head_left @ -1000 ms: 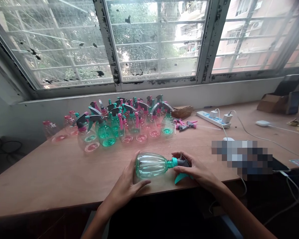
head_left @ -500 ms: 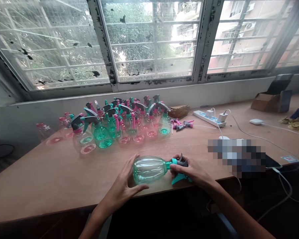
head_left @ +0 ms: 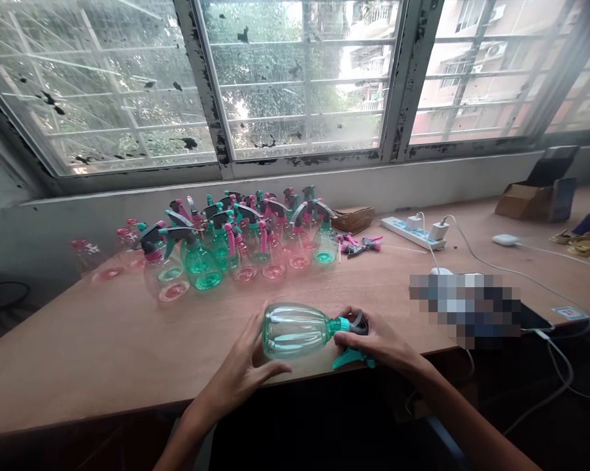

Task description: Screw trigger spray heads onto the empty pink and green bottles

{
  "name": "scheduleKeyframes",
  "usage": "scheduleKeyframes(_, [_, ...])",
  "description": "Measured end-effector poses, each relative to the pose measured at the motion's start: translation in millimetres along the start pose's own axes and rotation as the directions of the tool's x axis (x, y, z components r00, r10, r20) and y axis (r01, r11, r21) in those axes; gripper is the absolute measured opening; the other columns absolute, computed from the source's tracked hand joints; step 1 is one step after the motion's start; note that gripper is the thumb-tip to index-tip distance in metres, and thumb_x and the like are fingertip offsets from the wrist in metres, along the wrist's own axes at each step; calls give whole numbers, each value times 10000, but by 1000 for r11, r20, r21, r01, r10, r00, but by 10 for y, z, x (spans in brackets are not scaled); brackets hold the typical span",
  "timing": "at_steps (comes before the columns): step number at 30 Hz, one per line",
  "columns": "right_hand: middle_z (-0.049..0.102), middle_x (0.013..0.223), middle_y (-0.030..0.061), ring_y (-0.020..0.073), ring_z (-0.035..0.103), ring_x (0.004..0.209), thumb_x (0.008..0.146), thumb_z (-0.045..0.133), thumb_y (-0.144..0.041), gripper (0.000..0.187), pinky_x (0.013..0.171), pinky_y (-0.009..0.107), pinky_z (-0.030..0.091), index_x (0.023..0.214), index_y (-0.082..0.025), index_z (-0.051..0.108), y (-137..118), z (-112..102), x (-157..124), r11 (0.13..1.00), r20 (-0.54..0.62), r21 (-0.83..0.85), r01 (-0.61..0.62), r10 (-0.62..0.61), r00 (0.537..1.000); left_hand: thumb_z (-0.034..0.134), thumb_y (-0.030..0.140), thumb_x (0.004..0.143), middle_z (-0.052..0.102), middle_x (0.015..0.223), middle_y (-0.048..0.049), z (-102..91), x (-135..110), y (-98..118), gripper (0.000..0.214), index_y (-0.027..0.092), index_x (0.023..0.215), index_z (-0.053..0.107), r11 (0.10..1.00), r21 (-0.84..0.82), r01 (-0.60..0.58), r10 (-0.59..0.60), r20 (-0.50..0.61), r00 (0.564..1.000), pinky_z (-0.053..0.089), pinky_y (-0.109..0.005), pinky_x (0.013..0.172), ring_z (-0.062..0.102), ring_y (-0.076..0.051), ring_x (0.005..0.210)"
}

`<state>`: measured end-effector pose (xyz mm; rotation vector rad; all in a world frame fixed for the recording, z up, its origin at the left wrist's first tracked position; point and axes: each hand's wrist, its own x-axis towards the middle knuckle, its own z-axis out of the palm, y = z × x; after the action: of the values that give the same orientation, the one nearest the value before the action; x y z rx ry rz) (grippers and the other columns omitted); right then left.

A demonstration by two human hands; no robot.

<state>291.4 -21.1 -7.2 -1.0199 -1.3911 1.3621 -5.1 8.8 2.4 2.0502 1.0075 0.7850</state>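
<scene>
A clear green spray bottle (head_left: 297, 332) lies on its side in the air over the table's front edge, base to the left. My left hand (head_left: 243, 360) is cupped round the base, thumb stretched along the near side, fingers partly hidden behind. At the neck, the teal collar (head_left: 344, 325) of the black and teal spray head sits against the bottle. My right hand (head_left: 381, 337) grips the spray head, its fingers wrapped round the black part. The teal trigger (head_left: 348, 358) sticks out below that hand.
Several green and pink spray bottles (head_left: 248, 245) stand at the back left of the wooden table (head_left: 103, 353). Loose pink and black spray heads (head_left: 361, 245) lie beside them. To the right are a power strip (head_left: 413, 233), cables, a blurred patch and a cardboard box (head_left: 523, 198).
The bottle and spray head have shifted and turned slightly in my hands. My right hand has rolled a little at the neck; my left hand stays nearly in place.
</scene>
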Motion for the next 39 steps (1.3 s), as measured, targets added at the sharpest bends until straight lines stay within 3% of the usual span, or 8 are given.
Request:
scheduleKeyframes(4, [761, 735, 0, 164, 683, 674, 848, 803, -416, 319, 620, 258, 528, 977, -191, 618, 58, -47, 2, 997, 21, 77, 18, -19, 1000, 656, 362, 958, 312, 1662, -31, 13, -20, 12, 930, 418, 1610, -5, 998, -66, 0, 2, 43, 999, 353, -473, 1214, 441, -299, 1456])
scheduleKeyframes(8, [759, 744, -2, 168, 687, 689, 866, 787, -412, 327, 640, 266, 537, 1031, -196, 607, 72, -65, -4, 996, 23, 85, 17, -19, 1000, 655, 373, 957, 263, 1684, -56, 36, -41, 29, 999, 364, 1610, -101, 999, 37, -1, -1, 38, 999, 249, -498, 1255, 268, -308, 1541])
scheduleKeyframes(11, [762, 781, 2, 178, 696, 737, 862, 795, -398, 365, 676, 276, 545, 1097, -199, 598, 40, -44, -16, 1000, 19, 24, 9, -9, 1000, 738, 431, 890, 262, 1684, -79, 28, -39, 58, 1078, 336, 1623, -46, 997, 79, 18, -21, 39, 999, 270, -502, 1249, 244, -336, 1545])
scheduleKeyframes(14, [758, 773, 2, 178, 689, 728, 862, 790, -411, 355, 666, 276, 539, 1070, -197, 597, 15, -23, -19, 1000, 17, 25, 12, -12, 1000, 728, 437, 899, 219, 1700, -41, 23, -30, 57, 1000, 378, 1620, 39, 991, 133, -4, 2, 14, 1000, 252, -496, 1258, 224, -327, 1553])
scheduleKeyframes(20, [750, 757, -4, 165, 674, 704, 864, 786, -419, 343, 652, 265, 517, 1034, -189, 595, 38, -27, -6, 999, 16, 44, 15, -15, 1000, 692, 393, 931, 208, 1704, -30, 31, -29, 43, 988, 396, 1614, -22, 994, 108, -15, 14, 10, 1000, 279, -482, 1248, 270, -308, 1541])
scheduleKeyframes(26, [727, 742, -15, 156, 662, 674, 830, 815, -425, 337, 648, 263, 517, 975, -185, 628, 34, -35, -3, 999, 15, 28, 32, -32, 999, 750, 434, 879, 377, 1637, -76, -6, -4, 122, 958, 341, 1620, 150, 990, 140, -15, 12, 19, 1000, 340, -503, 1222, 348, -358, 1502])
scheduleKeyframes(34, [773, 766, 15, 206, 726, 728, 839, 801, -438, 359, 689, 309, 558, 1016, -196, 602, 29, -36, -21, 994, 35, 109, -8, 5, 999, 729, 406, 898, 329, 1659, -65, 13, -19, 87, 990, 361, 1624, 56, 995, 96, -5, 5, -5, 1000, 311, -495, 1230, 335, -341, 1510])
scheduleKeyframes(39, [778, 765, 13, 196, 732, 729, 841, 804, -423, 342, 695, 292, 555, 1011, -193, 616, 12, -44, -32, 992, 45, 123, -9, 4, 999, 748, 424, 879, 565, 1497, -98, -14, 0, 205, 966, 309, 1626, 147, 998, 56, 39, -42, 53, 998, 448, -505, 1138, 543, -370, 1360])
